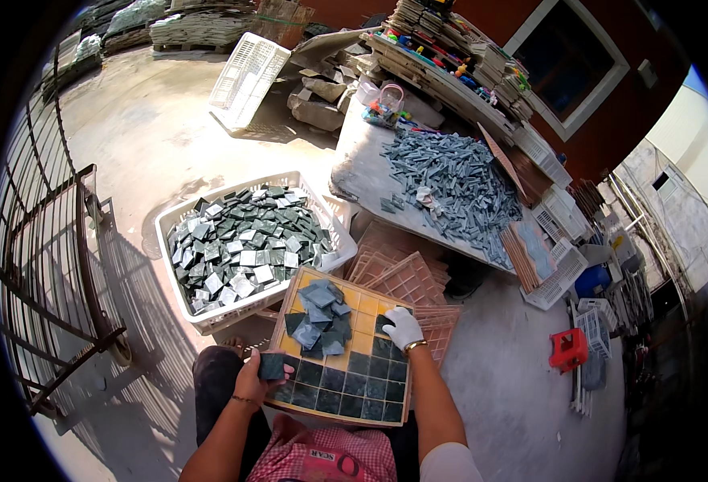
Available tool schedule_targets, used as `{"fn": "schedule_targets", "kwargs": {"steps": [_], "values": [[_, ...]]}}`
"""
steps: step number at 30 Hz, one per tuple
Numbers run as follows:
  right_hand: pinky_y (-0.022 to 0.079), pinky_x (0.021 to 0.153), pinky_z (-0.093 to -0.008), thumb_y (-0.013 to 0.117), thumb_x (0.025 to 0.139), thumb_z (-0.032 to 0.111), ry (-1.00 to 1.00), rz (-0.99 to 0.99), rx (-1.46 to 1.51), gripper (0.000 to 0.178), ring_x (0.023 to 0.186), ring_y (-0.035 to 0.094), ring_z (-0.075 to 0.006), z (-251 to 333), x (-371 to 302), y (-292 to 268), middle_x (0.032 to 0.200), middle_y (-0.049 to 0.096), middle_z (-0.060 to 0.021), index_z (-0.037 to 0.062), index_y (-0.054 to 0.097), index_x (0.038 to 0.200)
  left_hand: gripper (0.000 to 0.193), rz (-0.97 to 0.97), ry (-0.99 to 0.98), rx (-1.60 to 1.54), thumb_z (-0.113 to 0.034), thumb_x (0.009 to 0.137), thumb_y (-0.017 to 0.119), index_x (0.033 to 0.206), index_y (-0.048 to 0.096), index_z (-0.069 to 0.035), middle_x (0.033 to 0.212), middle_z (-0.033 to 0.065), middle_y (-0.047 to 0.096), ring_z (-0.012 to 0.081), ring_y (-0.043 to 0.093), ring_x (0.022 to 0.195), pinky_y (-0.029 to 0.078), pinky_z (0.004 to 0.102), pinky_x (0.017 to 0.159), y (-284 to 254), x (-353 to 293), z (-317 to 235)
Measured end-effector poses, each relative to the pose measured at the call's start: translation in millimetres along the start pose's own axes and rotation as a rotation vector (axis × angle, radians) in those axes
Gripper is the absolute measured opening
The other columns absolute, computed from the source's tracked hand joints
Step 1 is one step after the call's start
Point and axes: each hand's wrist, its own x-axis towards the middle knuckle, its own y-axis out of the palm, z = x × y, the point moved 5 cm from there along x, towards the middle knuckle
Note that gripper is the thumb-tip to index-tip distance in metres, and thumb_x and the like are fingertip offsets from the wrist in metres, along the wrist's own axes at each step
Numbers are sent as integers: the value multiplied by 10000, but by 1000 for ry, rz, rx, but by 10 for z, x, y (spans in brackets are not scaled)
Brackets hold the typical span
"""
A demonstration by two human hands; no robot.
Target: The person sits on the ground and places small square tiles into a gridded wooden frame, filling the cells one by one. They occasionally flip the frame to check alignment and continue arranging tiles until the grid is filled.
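Note:
Across my lap lies a yellow grid tray. Dark green square stone tiles fill its near rows and run up its right side. A loose heap of similar tiles covers part of the tray's upper left. My left hand, bare, grips a dark green tile at the tray's left edge. In a white glove, my right hand has its fingers closed at another dark tile in the right column; the glove partly hides that tile.
Beyond the tray stands a white plastic crate full of square tiles. Brown grid trays are stacked beside it. A table carries a heap of narrow grey stone strips. A metal rail cart stands left, a red stool right.

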Motion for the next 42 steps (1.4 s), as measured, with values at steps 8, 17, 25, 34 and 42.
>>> {"fn": "schedule_targets", "kwargs": {"steps": [8, 17, 25, 34, 42], "values": [[429, 837, -380, 618, 727, 196, 26, 52, -97, 316, 953, 531, -305, -39, -58, 93, 941, 568, -160, 51, 593, 1007, 564, -9, 9, -22, -427, 953, 193, 1136, 508, 3, 842, 150, 630, 205, 592, 712, 487, 292, 640, 2, 69, 13], [484, 691, -330, 578, 768, 133, 243, -254, 385, 290, 773, 620, -270, 72, -653, -95, 930, 609, -156, 43, 558, 1043, 575, 11, -13, -37, -440, 953, 192, 1145, 502, 5, 887, 158, 634, 200, 600, 738, 497, 293, 665, 71, 30, 19], [485, 692, -320, 667, 733, 201, -216, -57, 454, 406, 817, 598, -251, 1868, -965, 4, 1044, 548, -130, 54, 524, 1083, 636, 251, -170, -28, -496, 938, 132, 1281, 381, -21, 1051, 162, 598, 243, 586, 895, 478, 320, 798, 195, 1, 121], [460, 772, -340, 656, 729, 229, -290, 60, 371, 478, 911, 571, -258, 2126, -860, 51, 1032, 553, -144, 35, 504, 1138, 646, 228, -207, 113, -570, 899, 252, 1276, 363, -57, 1232, 113, 471, 249, 495, 1084, 413, 393, 897, 122, -111, 290], [458, 588, -228, 420, 864, 40, -94, 206, 1102, 236, 722, 582, -128, 1260, -838, -122, 979, 553, -105, -56, 520, 1054, 679, 364, -159, 252, -535, 918, 200, 1293, 364, 8, 1131, 129, 549, 177, 549, 901, 441, 313, 833, 257, -102, 236]]}}
